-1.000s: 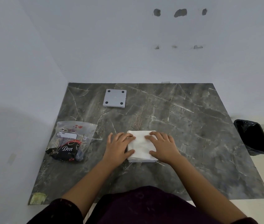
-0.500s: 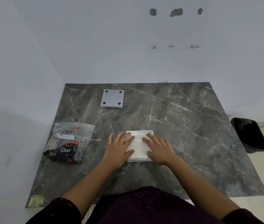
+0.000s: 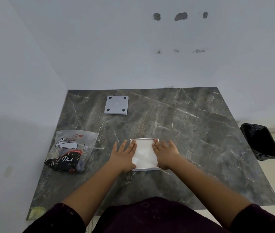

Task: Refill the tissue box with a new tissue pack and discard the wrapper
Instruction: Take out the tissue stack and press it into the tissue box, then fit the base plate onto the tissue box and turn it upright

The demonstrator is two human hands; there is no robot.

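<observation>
Both palms flat, fingers spread, nothing gripped: left hand (image 3: pixel 124 156) and right hand (image 3: pixel 164 155) press tissues (image 3: pixel 144 154) into box (image 3: pixel 146 169). Lid (image 3: pixel 116 105) at 11 o'clock, nearer left.

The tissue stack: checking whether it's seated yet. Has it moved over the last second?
Yes. The tissue stack has sunk into the white box, whose rim now shows.
</observation>
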